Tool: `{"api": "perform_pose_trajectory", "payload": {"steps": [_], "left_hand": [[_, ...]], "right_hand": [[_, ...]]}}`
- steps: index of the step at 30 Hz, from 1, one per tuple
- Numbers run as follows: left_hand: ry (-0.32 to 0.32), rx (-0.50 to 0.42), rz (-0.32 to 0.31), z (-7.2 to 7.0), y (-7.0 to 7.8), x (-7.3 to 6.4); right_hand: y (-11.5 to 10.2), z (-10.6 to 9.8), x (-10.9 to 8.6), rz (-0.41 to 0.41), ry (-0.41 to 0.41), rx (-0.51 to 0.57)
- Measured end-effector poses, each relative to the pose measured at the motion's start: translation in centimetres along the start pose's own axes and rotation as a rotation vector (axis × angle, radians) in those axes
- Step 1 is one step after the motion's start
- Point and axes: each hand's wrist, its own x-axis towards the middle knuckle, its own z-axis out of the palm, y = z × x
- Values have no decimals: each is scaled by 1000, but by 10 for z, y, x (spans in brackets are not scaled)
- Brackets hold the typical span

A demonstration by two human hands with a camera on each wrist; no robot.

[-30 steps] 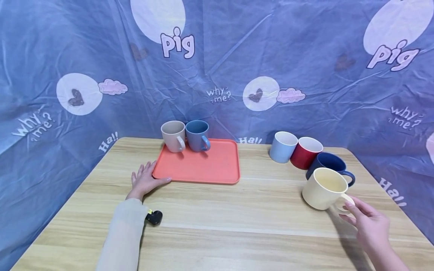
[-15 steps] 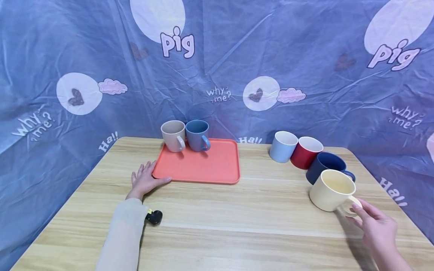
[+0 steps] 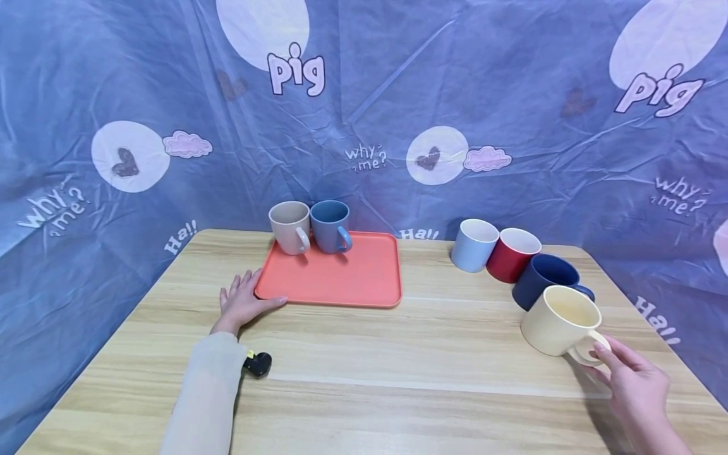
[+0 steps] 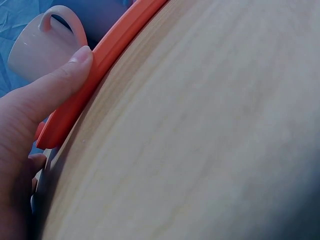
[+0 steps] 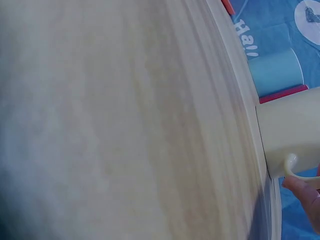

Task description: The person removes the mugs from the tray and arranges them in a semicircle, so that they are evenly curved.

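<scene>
At the right of the head view, my right hand (image 3: 638, 381) pinches the handle of a cream mug (image 3: 560, 325). The mug stands upright on the table, right in front of a navy mug (image 3: 537, 281). In the right wrist view, my thumb (image 5: 302, 192) lies on that handle. My left hand (image 3: 241, 305) rests at the near left corner of a coral tray (image 3: 341, 287), fingers spread along its side. Its thumb (image 4: 65, 75) lies against the tray rim. A beige mug (image 3: 288, 230) and a blue mug (image 3: 328, 229) stand at the tray's back left.
A red mug (image 3: 510, 260) and a light blue mug (image 3: 472, 249) continue the row behind the navy one. A patterned blue cloth (image 3: 375, 114) hangs behind the wooden table (image 3: 370, 379). A small black object (image 3: 259, 364) sits beside the left sleeve (image 3: 205, 385).
My right hand and the cream mug have shifted to the right, mostly in the first half second, bringing the mug in front of the navy one. The left hand stays at the tray corner.
</scene>
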Motion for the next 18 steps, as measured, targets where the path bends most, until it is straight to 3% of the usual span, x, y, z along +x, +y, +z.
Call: {"api": "perform_pose_trajectory", "payload": {"steps": [8,18], "left_hand": [[7,15,5,-1,0,-1],[5,10,1,0,0,1]], "right_hand": [[3,-3,3,28,48,5],[3,-4,4,17,27,39]]}}
